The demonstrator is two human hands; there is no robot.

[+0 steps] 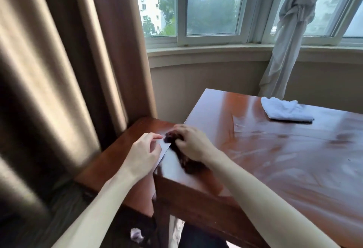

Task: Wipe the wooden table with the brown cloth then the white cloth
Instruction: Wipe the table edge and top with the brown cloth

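The wooden table (284, 159) fills the right half of the view, its glossy top streaked with wet marks. My right hand (191, 142) grips the bunched brown cloth (189, 162) at the table's left edge. Part of the cloth pokes out past my fingers at the edge. My left hand (145, 150) hovers just left of that edge, fingers loosely curled, fingertips close to the cloth but holding nothing. The folded white cloth (285, 109) lies flat on the far right part of the table, apart from both hands.
A lower wooden side table (121, 157) butts against the table's left edge. Brown curtains (68, 61) hang on the left. A knotted white curtain (288, 31) hangs before the windows behind the table. Something small and pale lies on the floor (136, 235).
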